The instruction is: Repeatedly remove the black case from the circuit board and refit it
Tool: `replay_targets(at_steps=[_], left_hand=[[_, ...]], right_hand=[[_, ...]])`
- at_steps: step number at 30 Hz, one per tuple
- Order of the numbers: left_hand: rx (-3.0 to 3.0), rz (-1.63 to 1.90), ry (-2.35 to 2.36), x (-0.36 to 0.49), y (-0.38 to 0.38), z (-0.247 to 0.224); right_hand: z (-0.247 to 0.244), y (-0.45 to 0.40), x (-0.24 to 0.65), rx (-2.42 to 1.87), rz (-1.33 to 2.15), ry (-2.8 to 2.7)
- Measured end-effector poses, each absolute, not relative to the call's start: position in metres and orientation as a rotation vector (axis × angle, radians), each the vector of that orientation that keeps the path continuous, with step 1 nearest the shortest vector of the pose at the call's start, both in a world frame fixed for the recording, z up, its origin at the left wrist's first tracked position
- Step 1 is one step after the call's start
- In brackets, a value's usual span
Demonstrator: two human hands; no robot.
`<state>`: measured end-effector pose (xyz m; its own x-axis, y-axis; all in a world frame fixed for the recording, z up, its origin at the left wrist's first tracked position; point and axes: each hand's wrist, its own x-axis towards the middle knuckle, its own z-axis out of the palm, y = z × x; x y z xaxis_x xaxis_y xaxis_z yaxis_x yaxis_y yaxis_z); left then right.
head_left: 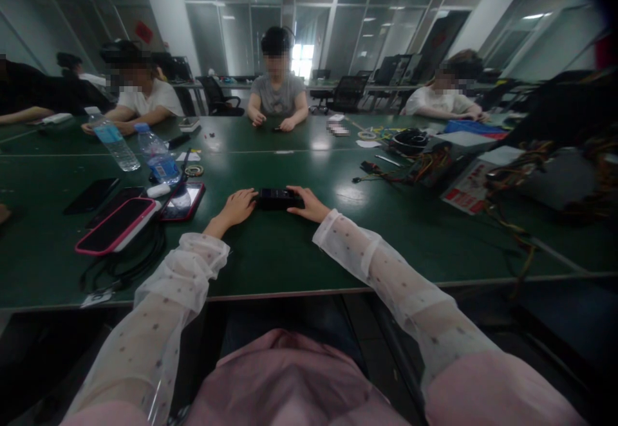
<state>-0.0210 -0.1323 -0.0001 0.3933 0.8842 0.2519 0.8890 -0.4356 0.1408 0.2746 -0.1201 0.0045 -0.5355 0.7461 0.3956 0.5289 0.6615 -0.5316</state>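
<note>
Small black rectangular box-like device (279,199) lies mid green tabletop (299,252), near edge. Left hand (237,208) touches its left end, fingers loosely extended; right hand (309,204) rests against right end, fingers curled. Pink-cased phone (116,224) far left.

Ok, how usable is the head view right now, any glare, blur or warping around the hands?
Head view: dim overall; ceiling lights glare on the green table beyond the small black device. Left hand and right hand are fairly sharp at its ends. Edges bow and blur, with dark corners.
</note>
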Motion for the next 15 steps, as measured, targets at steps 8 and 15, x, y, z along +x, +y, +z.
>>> replay_targets(at_steps=[8, 15], left_hand=[[-2.602, -0.459, -1.693, -0.0197, -0.1332, 0.0002], [-2.591, -0.486, -1.681, -0.0185, -0.1332, -0.0012]], right_hand=[[0.0024, -0.1210, 0.2736, -1.061, 0.484, -2.241], [0.0004, -0.1184, 0.2744, -1.043, 0.496, -2.220]])
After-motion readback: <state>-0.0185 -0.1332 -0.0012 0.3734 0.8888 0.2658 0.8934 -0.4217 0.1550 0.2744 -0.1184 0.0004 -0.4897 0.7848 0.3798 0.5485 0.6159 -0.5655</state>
